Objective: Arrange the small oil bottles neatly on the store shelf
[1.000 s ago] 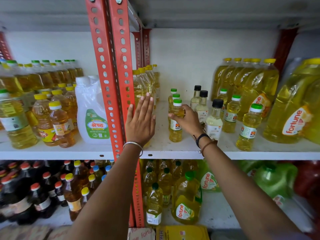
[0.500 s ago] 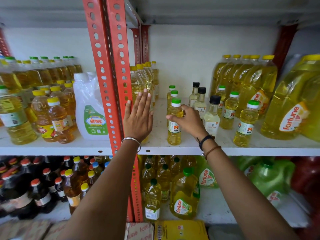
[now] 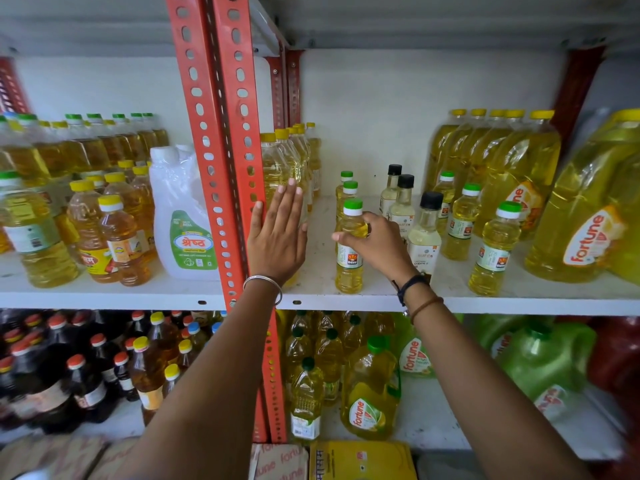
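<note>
Little moved since earlier: right hand (image 3: 375, 245) stays clamped on front green-capped bottle (image 3: 350, 244) near shelf (image 3: 381, 294) edge; left hand (image 3: 277, 233) flat, open beside. Step: aligning row. Next: square it behind.

I am in a shop. White shelves (image 3: 346, 301) on red metal posts (image 3: 221, 168) hold rows of the same oil bottles (image 3: 498, 244). Big yellow jugs (image 3: 585, 230) sit at 3 o'clock, dark bottles (image 3: 52, 375) at 8 o'clock.
</note>
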Action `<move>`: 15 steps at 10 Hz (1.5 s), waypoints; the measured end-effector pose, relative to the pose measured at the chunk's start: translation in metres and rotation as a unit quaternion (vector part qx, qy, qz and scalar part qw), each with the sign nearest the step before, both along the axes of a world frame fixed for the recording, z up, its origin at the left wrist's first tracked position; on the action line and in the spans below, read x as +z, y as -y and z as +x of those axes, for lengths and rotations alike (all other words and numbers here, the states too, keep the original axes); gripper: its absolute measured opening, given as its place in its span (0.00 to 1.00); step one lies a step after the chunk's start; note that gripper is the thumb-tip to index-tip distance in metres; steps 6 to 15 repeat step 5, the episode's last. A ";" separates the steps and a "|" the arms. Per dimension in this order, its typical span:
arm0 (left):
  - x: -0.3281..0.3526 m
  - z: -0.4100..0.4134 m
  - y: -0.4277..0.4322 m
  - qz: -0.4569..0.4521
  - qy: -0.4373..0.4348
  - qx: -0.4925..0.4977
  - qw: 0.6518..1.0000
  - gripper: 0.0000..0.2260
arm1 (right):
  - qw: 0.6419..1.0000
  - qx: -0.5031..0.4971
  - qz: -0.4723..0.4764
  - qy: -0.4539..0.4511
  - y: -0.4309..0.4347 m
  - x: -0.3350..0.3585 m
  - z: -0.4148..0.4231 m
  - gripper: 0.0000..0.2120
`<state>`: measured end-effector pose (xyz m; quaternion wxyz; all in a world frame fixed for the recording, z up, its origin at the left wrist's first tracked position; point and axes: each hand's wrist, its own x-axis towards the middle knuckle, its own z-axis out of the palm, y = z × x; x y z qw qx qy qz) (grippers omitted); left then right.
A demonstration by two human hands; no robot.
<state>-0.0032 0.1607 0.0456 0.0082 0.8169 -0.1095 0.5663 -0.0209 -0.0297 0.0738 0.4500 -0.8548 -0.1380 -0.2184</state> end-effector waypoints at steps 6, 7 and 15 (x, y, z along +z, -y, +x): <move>0.022 -0.034 0.028 -0.063 -0.038 -0.047 0.996 0.25 | 0.978 -0.107 0.038 0.173 0.046 0.034 -0.055 0.24; 0.022 -0.034 0.028 -0.063 -0.038 -0.047 0.996 0.25 | 0.978 -0.107 0.038 0.173 0.046 0.034 -0.055 0.24; 0.022 -0.034 0.028 -0.063 -0.038 -0.047 0.996 0.25 | 0.978 -0.107 0.038 0.173 0.046 0.034 -0.055 0.24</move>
